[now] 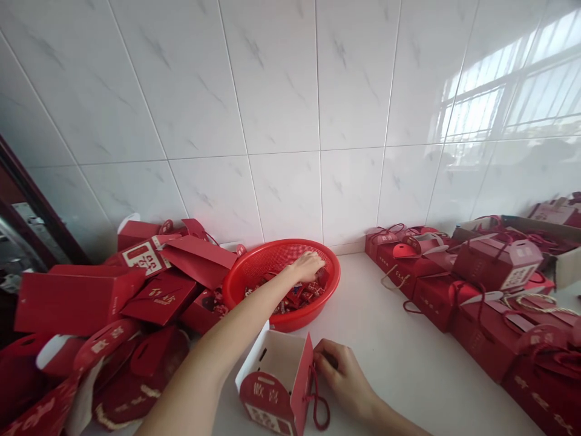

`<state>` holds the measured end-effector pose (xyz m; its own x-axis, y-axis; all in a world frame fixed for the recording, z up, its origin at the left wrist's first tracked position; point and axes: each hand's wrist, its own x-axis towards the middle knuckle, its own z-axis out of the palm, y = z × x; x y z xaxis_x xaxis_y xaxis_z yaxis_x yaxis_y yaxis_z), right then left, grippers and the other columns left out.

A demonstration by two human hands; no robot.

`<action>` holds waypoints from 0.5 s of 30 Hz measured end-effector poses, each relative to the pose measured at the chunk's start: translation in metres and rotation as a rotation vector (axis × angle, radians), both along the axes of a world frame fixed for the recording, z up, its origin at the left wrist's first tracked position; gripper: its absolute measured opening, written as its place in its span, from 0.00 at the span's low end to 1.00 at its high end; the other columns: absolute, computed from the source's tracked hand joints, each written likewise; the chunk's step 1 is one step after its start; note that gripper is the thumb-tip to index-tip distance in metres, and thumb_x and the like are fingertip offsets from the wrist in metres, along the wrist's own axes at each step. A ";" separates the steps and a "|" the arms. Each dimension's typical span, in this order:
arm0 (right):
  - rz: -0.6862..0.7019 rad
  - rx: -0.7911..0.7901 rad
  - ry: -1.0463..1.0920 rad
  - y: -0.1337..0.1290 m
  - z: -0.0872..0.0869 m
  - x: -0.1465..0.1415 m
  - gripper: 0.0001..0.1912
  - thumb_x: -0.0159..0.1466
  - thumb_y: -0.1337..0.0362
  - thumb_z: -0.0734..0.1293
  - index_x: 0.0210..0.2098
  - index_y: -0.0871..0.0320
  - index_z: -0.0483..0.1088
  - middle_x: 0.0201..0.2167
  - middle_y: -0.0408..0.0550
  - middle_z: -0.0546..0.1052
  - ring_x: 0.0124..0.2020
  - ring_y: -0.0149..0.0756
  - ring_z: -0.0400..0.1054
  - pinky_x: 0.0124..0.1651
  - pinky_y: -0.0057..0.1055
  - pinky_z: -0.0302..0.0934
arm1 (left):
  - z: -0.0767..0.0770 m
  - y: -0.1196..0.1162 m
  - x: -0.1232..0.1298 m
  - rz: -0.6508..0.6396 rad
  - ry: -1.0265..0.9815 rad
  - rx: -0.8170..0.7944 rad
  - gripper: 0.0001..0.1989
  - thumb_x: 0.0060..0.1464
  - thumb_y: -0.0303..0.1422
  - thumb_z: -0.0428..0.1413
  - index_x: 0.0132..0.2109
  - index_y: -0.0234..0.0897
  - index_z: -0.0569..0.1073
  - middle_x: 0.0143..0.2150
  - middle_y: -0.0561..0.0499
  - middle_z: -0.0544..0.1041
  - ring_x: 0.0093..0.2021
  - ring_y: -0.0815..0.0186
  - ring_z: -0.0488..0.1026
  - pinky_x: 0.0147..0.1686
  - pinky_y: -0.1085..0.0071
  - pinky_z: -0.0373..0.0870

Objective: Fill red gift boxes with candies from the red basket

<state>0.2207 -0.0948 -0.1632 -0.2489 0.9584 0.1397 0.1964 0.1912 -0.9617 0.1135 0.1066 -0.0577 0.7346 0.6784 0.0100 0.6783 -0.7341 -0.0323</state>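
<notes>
My left hand (307, 267) reaches into a red plastic basket (281, 324) of small wrapped sweets (297, 298). Its fingers are curled down at the far right of the pile, and whatever they grip is hidden. Below the basket stands a red gift box (301, 384) with raised flaps, open at the top, its white inside (284, 357) showing bare. A dark red cord handle (323, 412) hangs from its right side. Close against that side is my right hand (340, 372), fingers curled near the cord; I cannot make out what they hold.
Red boxes (82, 297) lie in a loose heap on the left. Along the right, closed red boxes (436, 297) with cord handles stand in rows. Behind them is a cardboard carton (567, 266) with red cords. A tiled wall (290, 121) rises behind the white tabletop (399, 363).
</notes>
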 end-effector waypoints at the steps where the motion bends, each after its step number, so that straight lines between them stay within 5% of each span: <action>1: 0.001 -0.005 0.001 0.000 0.000 0.000 0.13 0.63 0.58 0.60 0.26 0.58 0.66 0.25 0.44 0.72 0.28 0.32 0.61 0.32 0.28 0.54 | -0.002 0.001 0.000 0.020 0.011 0.006 0.20 0.46 0.20 0.57 0.47 0.37 0.78 0.44 0.40 0.79 0.54 0.49 0.71 0.59 0.57 0.62; 5: 0.000 0.001 -0.004 0.001 -0.001 -0.001 0.13 0.62 0.58 0.60 0.26 0.58 0.66 0.25 0.44 0.72 0.28 0.32 0.60 0.32 0.28 0.53 | -0.002 -0.003 -0.005 0.092 0.023 0.007 0.16 0.49 0.25 0.58 0.46 0.39 0.79 0.47 0.38 0.77 0.55 0.47 0.70 0.55 0.56 0.64; 9: 0.000 0.004 -0.005 0.001 -0.002 -0.001 0.12 0.62 0.58 0.59 0.25 0.58 0.64 0.25 0.43 0.70 0.28 0.31 0.59 0.31 0.28 0.52 | 0.003 -0.008 -0.005 0.170 0.014 -0.057 0.04 0.49 0.31 0.60 0.34 0.37 0.79 0.42 0.39 0.79 0.46 0.48 0.75 0.48 0.58 0.68; 15: 0.009 0.012 -0.004 0.000 -0.003 -0.002 0.11 0.61 0.59 0.59 0.26 0.58 0.64 0.25 0.44 0.70 0.28 0.32 0.59 0.32 0.28 0.52 | 0.002 -0.009 -0.008 0.313 -0.076 -0.182 0.16 0.56 0.43 0.54 0.26 0.39 0.71 0.29 0.44 0.76 0.31 0.54 0.75 0.31 0.65 0.65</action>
<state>0.2187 -0.0943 -0.1661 -0.2583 0.9543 0.1501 0.1989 0.2046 -0.9584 0.1051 0.0973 -0.0560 0.4933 0.8657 -0.0848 0.8662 -0.4800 0.1386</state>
